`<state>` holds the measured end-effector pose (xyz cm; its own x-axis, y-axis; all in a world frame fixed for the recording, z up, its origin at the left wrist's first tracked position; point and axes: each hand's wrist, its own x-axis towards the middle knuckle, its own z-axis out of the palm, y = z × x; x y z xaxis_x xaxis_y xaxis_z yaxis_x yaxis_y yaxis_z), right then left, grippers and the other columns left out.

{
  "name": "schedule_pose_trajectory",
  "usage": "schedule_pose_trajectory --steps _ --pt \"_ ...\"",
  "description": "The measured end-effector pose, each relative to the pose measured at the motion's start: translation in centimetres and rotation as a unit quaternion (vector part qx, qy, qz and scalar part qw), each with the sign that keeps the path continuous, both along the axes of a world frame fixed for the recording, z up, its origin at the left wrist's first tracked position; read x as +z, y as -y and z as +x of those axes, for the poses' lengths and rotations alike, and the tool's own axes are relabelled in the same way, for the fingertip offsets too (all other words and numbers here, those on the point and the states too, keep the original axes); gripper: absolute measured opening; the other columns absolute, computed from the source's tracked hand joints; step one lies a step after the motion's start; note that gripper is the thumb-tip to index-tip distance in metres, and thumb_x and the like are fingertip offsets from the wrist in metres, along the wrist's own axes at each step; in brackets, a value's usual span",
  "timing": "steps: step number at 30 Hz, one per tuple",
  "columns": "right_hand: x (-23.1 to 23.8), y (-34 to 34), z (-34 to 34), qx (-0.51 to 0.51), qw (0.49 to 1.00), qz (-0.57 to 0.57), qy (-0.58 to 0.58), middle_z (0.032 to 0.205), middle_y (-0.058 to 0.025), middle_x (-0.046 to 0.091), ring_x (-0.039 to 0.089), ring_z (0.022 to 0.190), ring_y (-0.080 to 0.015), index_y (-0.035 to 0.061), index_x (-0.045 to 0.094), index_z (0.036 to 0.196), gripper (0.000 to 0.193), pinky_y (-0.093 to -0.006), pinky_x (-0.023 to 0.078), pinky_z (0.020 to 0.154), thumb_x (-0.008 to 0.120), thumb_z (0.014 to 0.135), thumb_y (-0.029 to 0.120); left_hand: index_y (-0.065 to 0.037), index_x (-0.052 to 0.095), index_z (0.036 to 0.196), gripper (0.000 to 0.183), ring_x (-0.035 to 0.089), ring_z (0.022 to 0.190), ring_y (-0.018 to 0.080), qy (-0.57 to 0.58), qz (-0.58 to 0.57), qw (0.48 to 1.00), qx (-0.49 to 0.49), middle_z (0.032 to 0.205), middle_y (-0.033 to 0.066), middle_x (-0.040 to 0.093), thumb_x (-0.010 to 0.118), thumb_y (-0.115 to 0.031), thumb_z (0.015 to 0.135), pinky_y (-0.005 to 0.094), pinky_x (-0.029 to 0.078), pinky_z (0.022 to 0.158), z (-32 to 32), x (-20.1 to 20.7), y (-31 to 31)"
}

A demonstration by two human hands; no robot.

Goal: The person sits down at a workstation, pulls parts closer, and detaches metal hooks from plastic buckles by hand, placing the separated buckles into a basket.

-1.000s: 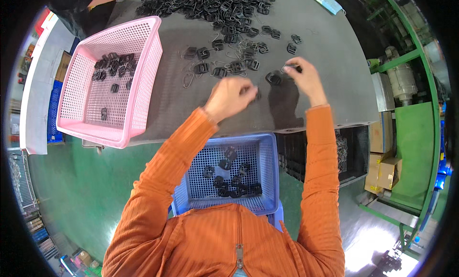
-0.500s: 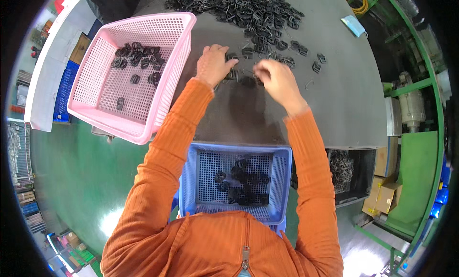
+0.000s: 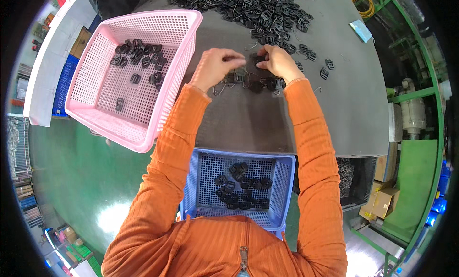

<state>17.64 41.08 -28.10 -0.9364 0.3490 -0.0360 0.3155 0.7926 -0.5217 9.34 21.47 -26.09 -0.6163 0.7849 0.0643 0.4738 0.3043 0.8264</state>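
Over the grey table (image 3: 229, 119), my right hand (image 3: 281, 64) pinches a small black buckle (image 3: 260, 60) between thumb and fingers. Facing it across a small gap, my left hand (image 3: 215, 66) has its thumb and fingers drawn together. Blur hides what it holds, if anything. Just below both hands lie a few black buckles and bent wire hooks (image 3: 221, 88). Beyond them spreads a large pile of black buckles (image 3: 258, 14) with wire hooks mixed in. A few more buckles (image 3: 325, 72) lie apart to the right of my right hand.
At the left stands a pink perforated basket (image 3: 160, 102) with some buckles inside. A blue perforated basket (image 3: 282, 195) with buckles sits against the table's near edge. To its right is a black crate (image 3: 366, 181) of metal pieces. A blue face mask (image 3: 362, 31) lies far right.
My left hand's fingers have closed from a spread pose. My right hand has moved slightly up and now shows a buckle in its fingers. The whole view has shifted slightly.
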Motion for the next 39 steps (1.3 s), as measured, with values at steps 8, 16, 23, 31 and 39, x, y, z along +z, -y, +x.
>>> schedule_pose_trajectory --steps 8,16,23,31,39 --pt "1.7 1.4 1.8 -0.048 0.950 -0.309 -0.017 0.079 -0.0043 0.060 0.060 0.080 -0.0189 0.0040 0.057 0.088 0.019 -0.0306 0.047 0.071 0.069 0.075 0.012 0.000 0.065 0.099 0.021 0.055 0.074 0.0061 0.165 0.173 0.966 0.096 0.082 -0.0023 0.063 0.064 -0.017 0.086 0.0189 0.042 0.066 -1.1 -1.1 1.4" --pt "1.1 3.7 1.2 -0.004 0.772 -0.633 -0.059 0.086 -0.0025 0.054 0.060 0.081 -0.0168 0.0080 0.052 0.097 0.015 -0.0271 0.046 0.064 0.053 0.082 0.009 -0.004 0.061 0.102 0.028 0.059 0.075 0.0131 0.534 0.378 0.746 0.125 0.085 0.0035 0.063 0.060 -0.028 0.088 0.0242 0.048 0.064 -1.6 -0.8 1.7" --pt "1.1 4.1 0.9 0.050 0.922 -0.383 -0.008 0.080 -0.0077 0.062 0.060 0.071 -0.0182 0.0040 0.060 0.090 0.020 -0.0295 0.045 0.061 0.064 0.079 0.020 0.000 0.061 0.100 0.039 0.063 0.092 0.0300 -0.159 -0.176 0.961 0.141 0.095 0.0158 0.067 0.070 -0.031 0.076 0.0388 0.049 0.080 -0.8 -1.2 -0.8" --pt "2.5 6.5 1.8 0.045 0.999 0.016 0.004 0.076 -0.0094 0.066 0.064 0.075 -0.0277 0.0077 0.067 0.084 0.025 -0.0374 0.049 0.068 0.073 0.070 0.027 0.000 0.062 0.088 0.021 0.061 0.067 0.0202 -0.066 0.069 0.986 0.139 0.073 0.0115 0.063 0.068 -0.015 0.075 0.0317 0.046 0.062 2.7 0.4 2.6" --pt "1.5 7.2 1.8 0.035 0.996 0.068 -0.038 0.082 -0.0116 0.068 0.064 0.083 -0.0304 0.0080 0.067 0.084 0.022 -0.0414 0.050 0.074 0.073 0.071 0.025 -0.002 0.063 0.085 0.020 0.059 0.069 0.0173 0.053 0.000 0.965 -0.259 0.076 0.0083 0.061 0.070 -0.014 0.072 0.0298 0.047 0.064 11.6 3.4 8.2"
